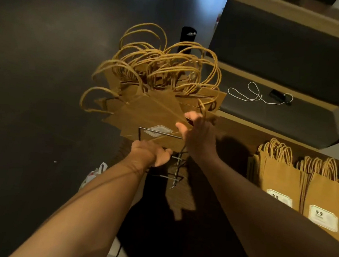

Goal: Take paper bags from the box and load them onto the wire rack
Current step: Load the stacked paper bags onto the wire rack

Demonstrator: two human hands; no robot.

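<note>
Dark floor point(35, 74) fills the left of the view; a dark upholstered bench point(286, 48) with tan trim runs along the upper right.

Bundle of paper bags point(145, 113): brown kraft, fanned out, twisted handles splayed upward, a white label on the front one. It sits in the top of the wire rack point(159, 135), held at centre frame.

Left hand point(151, 153): fingers curled round a rack wire just below the bundle.

Right hand point(197, 133): thumb and fingers pinching the right edge of the bundle.

Further bags point(303, 187): two upright stacks, labelled, at lower right.

White cord point(256, 95): loose on the bench seat, beside a small dark device point(276, 94).
</note>
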